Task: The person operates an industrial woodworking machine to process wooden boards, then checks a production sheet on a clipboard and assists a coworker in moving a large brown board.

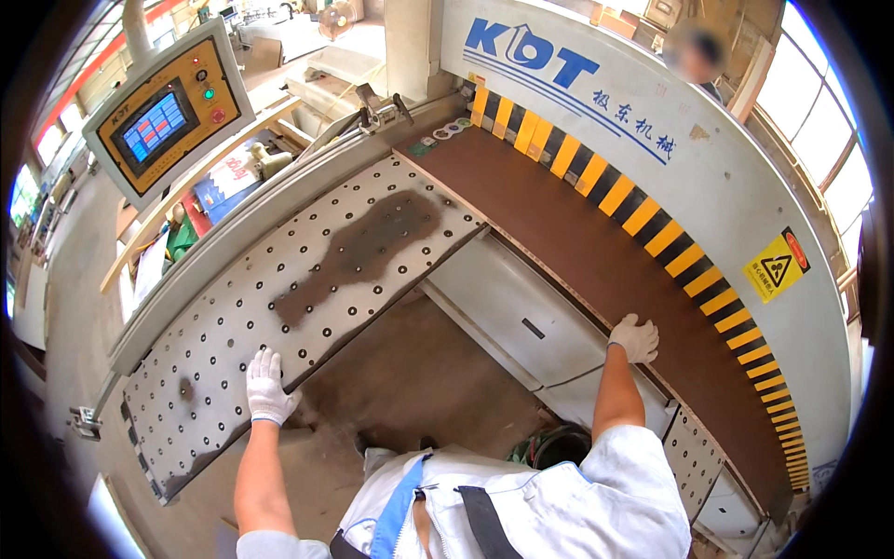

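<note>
My left hand (268, 387), in a white knit glove, rests flat with fingers stretched on a pale side table (223, 326) dotted with several round black fittings. Worn brown patches mark that table's surface. To the right, my right hand (635, 339), gloved the same way, lies palm down with its fingers apart on a long brown board (549, 228), near its front edge. The board reaches along the machine bed beside a yellow-and-black striped guard (643, 214). Neither hand grasps anything.
A control panel (169, 112) with a lit screen hangs at upper left. Behind the side table runs a grey rail (242, 238). The tall grey machine body (726, 177) bears a yellow warning label (777, 266). A dark bucket (559, 445) stands near my legs; another person (698, 56) is behind the machine.
</note>
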`<state>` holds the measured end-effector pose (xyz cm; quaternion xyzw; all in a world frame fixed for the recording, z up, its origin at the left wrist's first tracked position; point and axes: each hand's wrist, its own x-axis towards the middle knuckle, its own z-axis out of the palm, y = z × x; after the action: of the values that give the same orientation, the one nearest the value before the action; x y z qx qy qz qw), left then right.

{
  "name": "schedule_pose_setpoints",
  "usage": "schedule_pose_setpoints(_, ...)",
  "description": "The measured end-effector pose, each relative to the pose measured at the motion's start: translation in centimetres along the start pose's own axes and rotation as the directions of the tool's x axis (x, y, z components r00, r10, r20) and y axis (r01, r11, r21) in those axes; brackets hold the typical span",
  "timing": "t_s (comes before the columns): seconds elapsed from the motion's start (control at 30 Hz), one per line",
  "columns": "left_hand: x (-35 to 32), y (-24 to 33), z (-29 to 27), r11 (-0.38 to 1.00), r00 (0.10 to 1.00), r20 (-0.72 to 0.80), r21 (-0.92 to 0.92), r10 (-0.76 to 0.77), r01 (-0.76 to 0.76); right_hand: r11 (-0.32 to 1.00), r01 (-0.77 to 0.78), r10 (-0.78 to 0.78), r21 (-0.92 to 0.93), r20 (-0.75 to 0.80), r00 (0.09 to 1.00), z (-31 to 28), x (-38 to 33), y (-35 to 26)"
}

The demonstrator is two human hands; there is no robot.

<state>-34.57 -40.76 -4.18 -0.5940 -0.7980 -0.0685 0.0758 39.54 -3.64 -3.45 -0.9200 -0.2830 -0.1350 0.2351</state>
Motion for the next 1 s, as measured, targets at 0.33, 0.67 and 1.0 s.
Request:
schedule_pose_setpoints(0.33, -0.2, 0.1, -0.2, 0.999, 0.999, -0.049, -0.045, 0.004, -0.006, 1.0, 0.004, -0.004, 0.009, -0.001, 1.0, 0.1, -0.3, -0.5)
schedule_pose_setpoints(0.67, -0.2, -0.2, 0.1, 0.999, 0.999, -0.023, 0.016, 0.031, -0.031, 0.999, -0.004, 0.004, -0.031, 0.021, 1.0, 0.5, -0.1, -0.5)
schedule_pose_setpoints(1.0, 0.0, -0.3, 0.2, 1.0, 0.999, -0.026, -0.005, 0.028, -0.028, 1.0, 0.002, -0.003, -0.007, -0.014, 1.0, 1.3, 0.2, 0.1)
